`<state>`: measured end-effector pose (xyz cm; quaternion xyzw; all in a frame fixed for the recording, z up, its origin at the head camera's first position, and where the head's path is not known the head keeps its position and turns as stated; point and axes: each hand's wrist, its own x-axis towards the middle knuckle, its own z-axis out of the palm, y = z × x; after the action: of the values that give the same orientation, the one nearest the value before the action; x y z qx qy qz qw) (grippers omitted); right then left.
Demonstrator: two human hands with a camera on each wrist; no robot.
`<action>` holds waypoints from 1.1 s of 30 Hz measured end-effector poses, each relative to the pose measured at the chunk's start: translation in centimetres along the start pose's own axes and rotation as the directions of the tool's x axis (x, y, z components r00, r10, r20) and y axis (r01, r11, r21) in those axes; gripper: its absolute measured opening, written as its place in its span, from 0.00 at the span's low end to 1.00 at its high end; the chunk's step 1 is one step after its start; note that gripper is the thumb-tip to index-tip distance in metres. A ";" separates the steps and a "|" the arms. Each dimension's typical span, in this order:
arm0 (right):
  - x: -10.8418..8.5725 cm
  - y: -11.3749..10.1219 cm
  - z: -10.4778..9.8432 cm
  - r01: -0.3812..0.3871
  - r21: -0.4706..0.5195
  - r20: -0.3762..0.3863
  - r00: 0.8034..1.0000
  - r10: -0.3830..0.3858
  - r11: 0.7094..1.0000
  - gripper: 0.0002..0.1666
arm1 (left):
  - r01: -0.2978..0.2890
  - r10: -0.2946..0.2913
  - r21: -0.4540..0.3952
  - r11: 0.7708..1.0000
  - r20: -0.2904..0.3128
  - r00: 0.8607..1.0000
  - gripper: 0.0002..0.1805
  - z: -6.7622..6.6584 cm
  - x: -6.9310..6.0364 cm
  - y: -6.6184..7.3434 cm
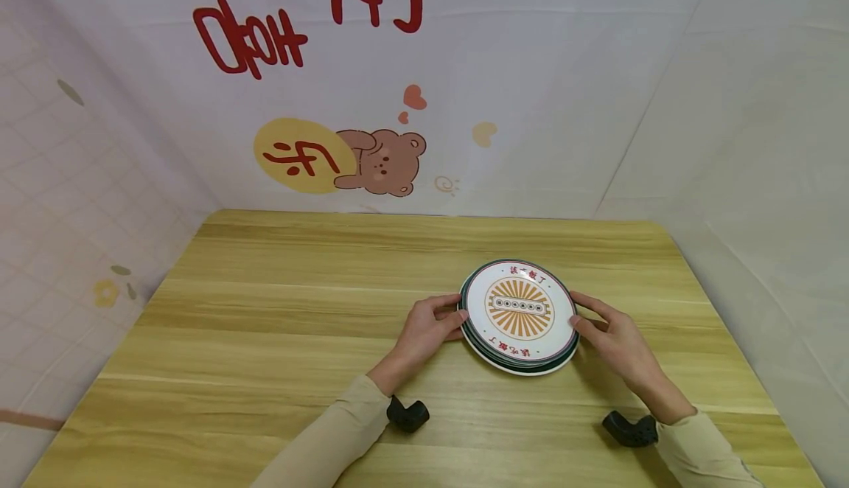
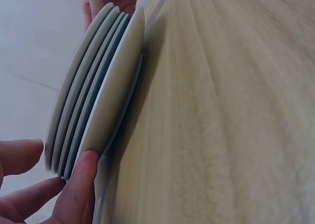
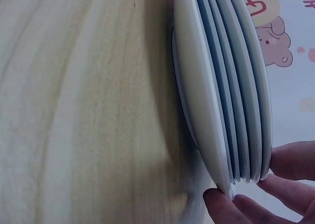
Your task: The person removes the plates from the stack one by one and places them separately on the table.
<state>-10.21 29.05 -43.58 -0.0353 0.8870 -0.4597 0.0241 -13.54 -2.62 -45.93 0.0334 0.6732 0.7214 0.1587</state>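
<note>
A stack of several round plates (image 1: 519, 309) sits on the wooden table, right of its middle. The top plate is white with an orange sunburst and red characters. My left hand (image 1: 427, 329) holds the stack's left edge, thumb at the top rim and fingers lower down. On the opposite edge my right hand (image 1: 617, 337) grips it likewise. Both wrist views show the layered rims: the plates (image 2: 93, 81) above a deeper, cream-sided bottom dish (image 2: 120, 81). Fingertips of the right hand (image 3: 261, 204) touch the bottom dish's rim (image 3: 209, 120). The undersides of the plates are mostly hidden.
The wooden table (image 1: 265, 311) extends left, right and in front of the stack. A white printed backdrop (image 1: 544, 90) with a bear and red characters stands along its back edge. Black curved devices (image 1: 407, 415) are attached near both wrists.
</note>
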 end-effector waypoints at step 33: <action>0.2 0.2 -0.1 -0.047 -0.021 0.033 0.998 0.048 0.999 0.31 | 0.031 -0.031 -0.029 0.999 -0.010 0.999 0.23 0.0 0.0 0.2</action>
<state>-10.43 29.26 -43.67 -0.0224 0.8917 -0.4493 0.0496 -13.62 -2.63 -45.70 0.0170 0.6640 0.7287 0.1668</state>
